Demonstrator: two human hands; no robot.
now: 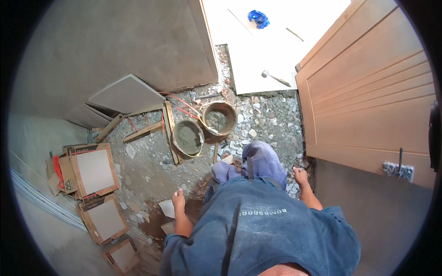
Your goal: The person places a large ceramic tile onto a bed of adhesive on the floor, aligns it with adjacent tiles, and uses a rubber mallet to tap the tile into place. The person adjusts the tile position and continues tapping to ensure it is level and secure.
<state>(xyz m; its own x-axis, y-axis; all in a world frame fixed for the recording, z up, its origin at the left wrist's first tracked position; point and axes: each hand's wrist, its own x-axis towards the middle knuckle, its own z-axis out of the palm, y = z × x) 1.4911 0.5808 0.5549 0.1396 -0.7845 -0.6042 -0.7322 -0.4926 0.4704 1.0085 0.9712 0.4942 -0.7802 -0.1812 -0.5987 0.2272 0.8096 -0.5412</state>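
Note:
Both my arms hang beside my body, away from any tool. My left hand [178, 198] has its fingers curled, and nothing shows in it; a pale broken tile piece [167, 209] lies below it on the ground. On the other side, my right hand [300, 175] is likewise loosely closed with nothing visible in it, over rubble near the wooden door [368, 87]. Ahead of my knees stand two buckets side by side, a left bucket [176, 138] and a right bucket [234, 125], both with grey mortar inside.
Tile boxes [99, 146] line the left wall, and loose tiles [126, 94] lean farther ahead. Wooden strips [168, 133] and a hammer [207, 96] lie near the buckets. Past the stony ground, a white floor [248, 69] bears a mallet [276, 78] and blue plastic [258, 19].

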